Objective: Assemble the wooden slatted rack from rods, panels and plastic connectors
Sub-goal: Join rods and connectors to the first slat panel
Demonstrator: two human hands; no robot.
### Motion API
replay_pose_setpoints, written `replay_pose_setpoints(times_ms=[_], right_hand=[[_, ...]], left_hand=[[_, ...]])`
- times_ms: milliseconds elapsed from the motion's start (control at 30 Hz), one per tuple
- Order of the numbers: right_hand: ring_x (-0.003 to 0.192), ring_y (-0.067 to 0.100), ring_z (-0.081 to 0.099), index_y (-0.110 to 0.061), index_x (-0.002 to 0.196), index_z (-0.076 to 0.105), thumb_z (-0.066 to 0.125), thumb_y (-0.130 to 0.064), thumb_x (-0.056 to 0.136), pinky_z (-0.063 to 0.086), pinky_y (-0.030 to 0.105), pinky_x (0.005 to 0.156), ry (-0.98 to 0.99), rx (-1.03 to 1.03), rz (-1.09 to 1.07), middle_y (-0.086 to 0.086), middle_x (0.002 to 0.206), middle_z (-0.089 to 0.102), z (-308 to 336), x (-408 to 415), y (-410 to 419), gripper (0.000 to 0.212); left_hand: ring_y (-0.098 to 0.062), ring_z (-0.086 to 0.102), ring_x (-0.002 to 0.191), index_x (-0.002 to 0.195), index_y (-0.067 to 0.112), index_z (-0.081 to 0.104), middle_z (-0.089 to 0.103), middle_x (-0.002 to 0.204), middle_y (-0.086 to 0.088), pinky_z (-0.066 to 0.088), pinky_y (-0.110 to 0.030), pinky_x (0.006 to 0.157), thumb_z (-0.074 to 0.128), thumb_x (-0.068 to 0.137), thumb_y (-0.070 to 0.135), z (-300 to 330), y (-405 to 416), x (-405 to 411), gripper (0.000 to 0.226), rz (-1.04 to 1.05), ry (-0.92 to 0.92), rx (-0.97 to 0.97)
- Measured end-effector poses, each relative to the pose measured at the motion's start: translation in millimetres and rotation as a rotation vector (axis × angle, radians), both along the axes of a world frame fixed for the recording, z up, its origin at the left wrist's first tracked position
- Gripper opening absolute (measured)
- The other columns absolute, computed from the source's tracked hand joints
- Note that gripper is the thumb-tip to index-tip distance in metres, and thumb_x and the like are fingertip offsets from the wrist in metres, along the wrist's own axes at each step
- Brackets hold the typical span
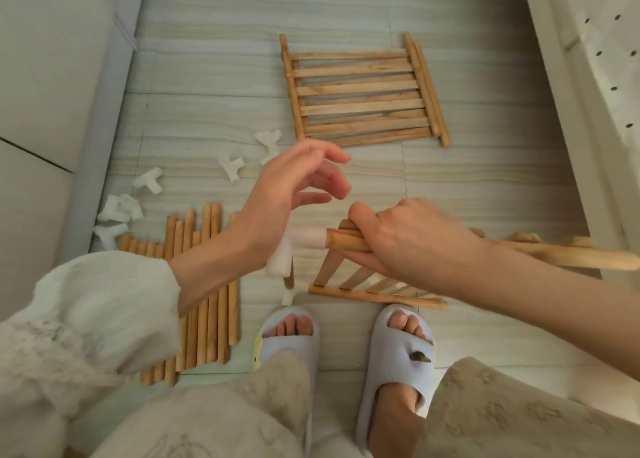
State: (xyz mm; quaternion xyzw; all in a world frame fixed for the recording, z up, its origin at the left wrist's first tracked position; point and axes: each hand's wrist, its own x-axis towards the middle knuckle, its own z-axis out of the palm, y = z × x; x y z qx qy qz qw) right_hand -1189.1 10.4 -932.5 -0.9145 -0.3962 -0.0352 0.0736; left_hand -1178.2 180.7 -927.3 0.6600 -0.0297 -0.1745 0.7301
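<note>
While right hand [408, 246] grips the slatted panel [360, 277] rail above the floor [485, 180] near the feet, left hand [287, 194] hovers, fingers [332, 183] loosely spread, over the white connector [298, 246]; press it squarely, fully seated.

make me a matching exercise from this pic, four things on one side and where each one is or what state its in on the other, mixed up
Things:
1. left hand
2. right hand
3. loose rods
4. stacked panels

States or places:
A. flat on the floor, far from the feet
B. gripping the rail of a held panel
C. open, fingers spread, holding nothing
D. bundled on the floor under the left forearm

Pairs: 1-C, 2-B, 3-D, 4-A
</note>
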Motion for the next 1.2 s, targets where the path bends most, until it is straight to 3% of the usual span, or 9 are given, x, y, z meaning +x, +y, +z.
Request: replay_pose_setpoints(times_ms=[133, 233, 433, 533, 633, 700, 833, 1000, 1200], right_hand=[[0.034, 0.029, 0.049, -0.006, 0.081, 0.057, 0.029, -0.051, 0.087, 0.023, 0.023, 0.042, 0.009, -0.035, -0.046, 0.004, 0.044, 0.047, -1, 29, 3, 0.053], [0.026, 0.025, 0.043, -0.009, 0.069, 0.054, 0.034, -0.057, 0.083, 0.018, 0.018, 0.041, -0.1, -0.039, -0.164, 0.004, 0.036, 0.045, -6, 48, 1, 0.054], [0.056, 0.024, 0.057, -0.012, 0.076, 0.059, 0.042, -0.055, 0.085, 0.036, 0.027, 0.056, -0.349, 0.042, -0.278, 0.001, 0.061, 0.061, -33, 63, -8, 0.047], [0.06, 0.025, 0.059, -0.012, 0.08, 0.063, 0.041, -0.051, 0.087, 0.042, 0.031, 0.062, -0.39, 0.004, -0.314, 0.001, 0.066, 0.063, -46, 77, -9, 0.045], [0.065, 0.027, 0.062, -0.013, 0.088, 0.065, 0.039, -0.056, 0.084, 0.044, 0.034, 0.063, -0.354, 0.012, -0.402, 0.003, 0.074, 0.065, -53, 93, -11, 0.05], [0.084, 0.029, 0.063, -0.013, 0.108, 0.062, 0.044, -0.056, 0.084, 0.046, 0.044, 0.08, -0.337, -0.002, -0.45, 0.007, 0.094, 0.066, -58, 101, -15, 0.052], [0.126, 0.031, 0.047, -0.012, 0.133, 0.048, 0.047, -0.04, 0.088, 0.021, 0.052, 0.111, -0.279, 0.023, -0.43, 0.014, 0.135, 0.051, -65, 103, -20, 0.053], [0.141, 0.031, 0.026, -0.012, 0.142, 0.039, 0.051, -0.025, 0.093, 0.019, 0.054, 0.114, -0.201, 0.143, -0.424, 0.015, 0.151, 0.031, -70, 76, -31, 0.052], [0.135, 0.028, 0.034, -0.012, 0.125, 0.051, 0.039, -0.036, 0.09, 0.021, 0.055, 0.111, -0.011, -0.028, -0.583, 0.012, 0.142, 0.045, -123, 26, -72, 0.044]], left_hand=[[-0.017, 0.058, 0.071, 0.085, 0.012, 0.061, 0.061, 0.072, -0.002, 0.049, -0.032, 0.072, 0.04, 0.096, 0.021, -3, -3, 23, 0.026, 0.15, 0.084, -0.095], [-0.016, 0.055, 0.064, 0.085, 0.011, 0.059, 0.06, 0.067, -0.001, 0.046, -0.03, 0.066, 0.037, 0.097, 0.021, -4, -6, 47, 0.027, 0.274, 0.136, -0.112], [-0.018, 0.051, 0.055, 0.087, 0.012, 0.061, 0.059, 0.059, -0.003, 0.042, -0.028, 0.057, 0.031, 0.101, 0.037, -29, 3, 63, 0.041, 0.064, 0.225, 0.053], [-0.021, 0.043, 0.051, 0.079, 0.012, 0.058, 0.052, 0.054, -0.008, 0.037, -0.03, 0.055, 0.031, 0.097, 0.047, -41, 7, 64, 0.049, 0.025, 0.326, -0.031], [-0.015, 0.033, 0.046, 0.072, 0.012, 0.051, 0.04, 0.047, -0.001, 0.027, -0.028, 0.052, 0.031, 0.098, 0.043, -52, 1, 71, 0.045, 0.191, 0.347, -0.166], [-0.012, 0.03, 0.042, 0.068, 0.013, 0.048, 0.036, 0.045, 0.001, 0.021, -0.026, 0.049, 0.036, 0.098, 0.038, -59, -6, 78, 0.041, 0.309, 0.357, -0.215], [-0.01, 0.024, 0.039, 0.062, 0.013, 0.046, 0.03, 0.041, 0.004, 0.019, -0.024, 0.043, 0.039, 0.093, 0.041, -70, -10, 90, 0.042, 0.419, 0.434, -0.273], [-0.012, 0.017, 0.037, 0.064, 0.014, 0.053, 0.021, 0.037, 0.004, 0.018, -0.024, 0.042, 0.038, 0.089, 0.051, -82, -5, 87, 0.047, 0.477, 0.493, -0.404], [-0.011, 0.016, 0.038, 0.068, 0.016, 0.061, 0.018, 0.04, 0.005, 0.02, -0.02, 0.043, 0.043, 0.069, 0.041, -101, 8, 68, 0.031, 0.727, 0.609, -0.669]])
